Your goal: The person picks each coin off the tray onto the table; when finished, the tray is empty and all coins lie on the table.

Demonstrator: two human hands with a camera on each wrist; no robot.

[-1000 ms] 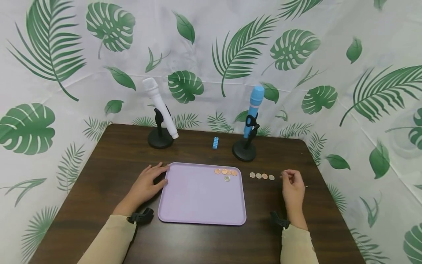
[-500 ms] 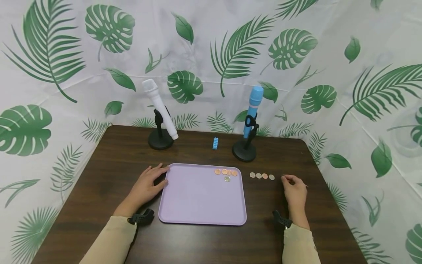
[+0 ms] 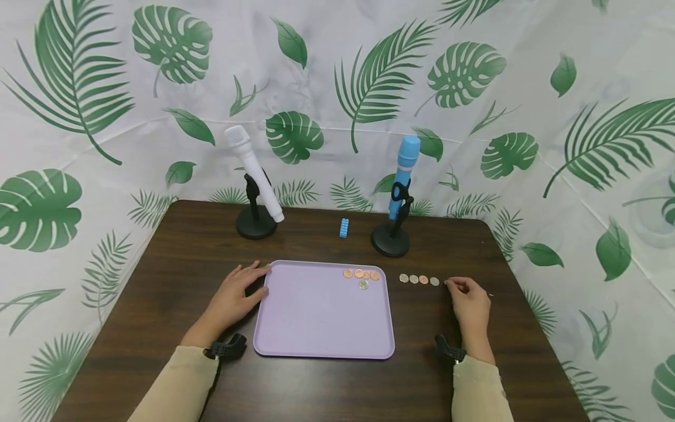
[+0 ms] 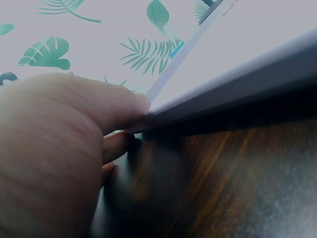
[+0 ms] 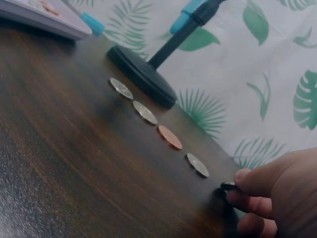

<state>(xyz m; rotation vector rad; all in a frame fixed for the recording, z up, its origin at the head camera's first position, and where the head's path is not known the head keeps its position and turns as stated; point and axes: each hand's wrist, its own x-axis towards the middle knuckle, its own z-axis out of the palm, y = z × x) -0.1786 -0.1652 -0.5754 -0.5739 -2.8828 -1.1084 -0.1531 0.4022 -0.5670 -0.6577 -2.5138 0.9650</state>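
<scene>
My right hand (image 3: 471,306) pinches a coin (image 5: 228,186) between thumb and fingertips, close over the table at the right end of a row of coins. That row holds several silver coins (image 5: 198,165) and one copper coin (image 5: 170,137). My left hand (image 3: 232,302) lies with fingers spread at the left edge of a pale purple tray (image 3: 321,322), its thumb touching the rim in the left wrist view. Several copper coins (image 3: 348,274) and one silver coin (image 3: 364,285) lie in the tray's far right corner.
Behind the tray, a white microphone (image 3: 255,176) and a blue microphone (image 3: 405,173) stand on black stands. A small blue block (image 3: 344,227) lies between them. A leaf-patterned cloth (image 3: 327,70) hangs beyond the dark wooden table (image 3: 327,390).
My right hand has lowered towards me, then shifted slightly left to the row's end, the coin still pinched. The left hand and the tray stay where they were.
</scene>
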